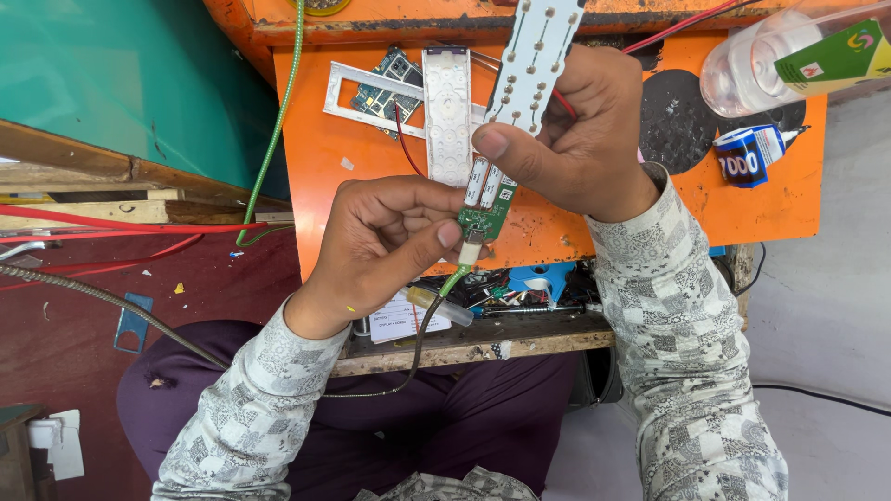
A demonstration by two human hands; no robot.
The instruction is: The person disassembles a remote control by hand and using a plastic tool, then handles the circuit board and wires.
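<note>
Hands: left hand (385, 243) grip pinches green board (486, 211) | right hand (580, 130) grip holds white strip (536, 57) | glue bottle (754, 154) aside

The person wears a long-sleeved shirt in a grey-and-white patchwork print of small squares and floral patterns. The left sleeve (243, 408) lies toward 7 o'clock, the right sleeve (682, 343) toward 4 o'clock. Dark purple trousers (445, 417) cover the lap.
</note>
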